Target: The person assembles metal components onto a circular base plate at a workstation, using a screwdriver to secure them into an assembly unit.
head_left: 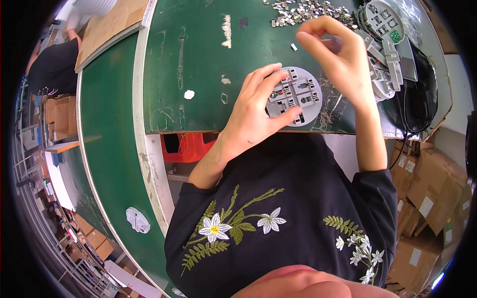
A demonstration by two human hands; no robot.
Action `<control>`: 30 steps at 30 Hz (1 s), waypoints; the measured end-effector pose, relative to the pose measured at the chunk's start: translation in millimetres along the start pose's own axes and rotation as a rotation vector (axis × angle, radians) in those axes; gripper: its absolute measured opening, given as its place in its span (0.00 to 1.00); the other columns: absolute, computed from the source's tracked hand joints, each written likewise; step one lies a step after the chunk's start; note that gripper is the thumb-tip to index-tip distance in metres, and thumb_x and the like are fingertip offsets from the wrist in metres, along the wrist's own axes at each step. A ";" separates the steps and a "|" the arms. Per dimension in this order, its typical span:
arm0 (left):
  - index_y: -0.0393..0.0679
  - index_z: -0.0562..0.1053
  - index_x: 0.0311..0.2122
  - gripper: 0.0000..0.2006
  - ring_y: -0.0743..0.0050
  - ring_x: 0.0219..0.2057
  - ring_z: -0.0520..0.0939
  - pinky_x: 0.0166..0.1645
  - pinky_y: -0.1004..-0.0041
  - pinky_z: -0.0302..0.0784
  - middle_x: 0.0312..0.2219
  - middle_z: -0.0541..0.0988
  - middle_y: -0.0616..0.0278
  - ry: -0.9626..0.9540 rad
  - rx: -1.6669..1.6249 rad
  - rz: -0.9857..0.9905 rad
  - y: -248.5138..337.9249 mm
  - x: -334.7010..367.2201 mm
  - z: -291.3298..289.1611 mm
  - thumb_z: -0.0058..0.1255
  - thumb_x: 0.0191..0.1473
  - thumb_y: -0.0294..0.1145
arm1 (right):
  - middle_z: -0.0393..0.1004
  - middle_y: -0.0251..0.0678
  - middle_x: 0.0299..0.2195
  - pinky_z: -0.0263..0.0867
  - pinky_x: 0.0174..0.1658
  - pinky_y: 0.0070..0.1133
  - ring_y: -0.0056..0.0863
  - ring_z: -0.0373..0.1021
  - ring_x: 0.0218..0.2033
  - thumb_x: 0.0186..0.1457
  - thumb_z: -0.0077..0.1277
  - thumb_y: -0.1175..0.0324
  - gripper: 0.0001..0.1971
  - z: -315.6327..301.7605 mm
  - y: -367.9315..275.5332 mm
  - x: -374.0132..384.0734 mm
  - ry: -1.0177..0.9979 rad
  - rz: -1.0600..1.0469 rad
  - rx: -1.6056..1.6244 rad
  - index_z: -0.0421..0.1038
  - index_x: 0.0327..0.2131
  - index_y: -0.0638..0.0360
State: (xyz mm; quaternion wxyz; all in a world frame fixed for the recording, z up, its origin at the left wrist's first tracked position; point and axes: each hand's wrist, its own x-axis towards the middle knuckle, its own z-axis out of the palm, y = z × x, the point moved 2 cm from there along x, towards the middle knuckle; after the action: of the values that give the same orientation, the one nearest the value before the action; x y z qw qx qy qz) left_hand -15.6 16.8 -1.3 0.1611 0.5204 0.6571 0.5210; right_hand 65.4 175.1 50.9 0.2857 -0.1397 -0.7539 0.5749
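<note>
Green bench (198,64) top extends in front of the person, its surface scuffed and marked; a left bench (112,124), also green, stands beyond its left edge, carrying a round part (137,220). Cardboard boxes (430,184) are stacked beyond the right edge, and a co-worker (54,64) in dark clothing is at the far left. Gray disc (307,94) lies near the middle of the bench's near edge, with molded compartments and a red wire (282,92) visible. Left hand (253,104) grips the disc from its left side: fingers bent over the far left rim, thumb across the near portion. Right hand (348,62) is raised to the right of and beyond the disc, apart from it, with thumb and index finger curled toward each other; whether a part is pinched between them cannot be told. One small white piece (294,47) lies on the bench near the right hand. Loose metal pieces (310,12) form a pile toward the far edge. Gray housings (392,64) are heaped toward the right edge, beside a black bag (422,104). White scrap (189,94) lies toward the left edge. Red stool (191,147) shows below the near edge.
</note>
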 end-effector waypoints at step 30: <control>0.36 0.80 0.37 0.07 0.73 0.33 0.78 0.35 0.78 0.74 0.44 0.79 0.59 0.059 -0.117 -0.017 -5.4 6.7 -1.6 0.58 0.50 0.20 | 0.71 0.27 0.21 0.53 0.24 0.11 0.12 0.57 0.20 0.51 0.56 0.78 0.02 -11.7 -0.2 -16.1 -0.340 0.188 -0.256 0.78 0.30 0.64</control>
State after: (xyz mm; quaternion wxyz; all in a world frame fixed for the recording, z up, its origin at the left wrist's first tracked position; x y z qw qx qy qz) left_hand -22.3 22.1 -3.1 0.1762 0.4891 0.6342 0.5723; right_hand 85.2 175.6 48.8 0.0796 -0.1455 -0.8416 0.5140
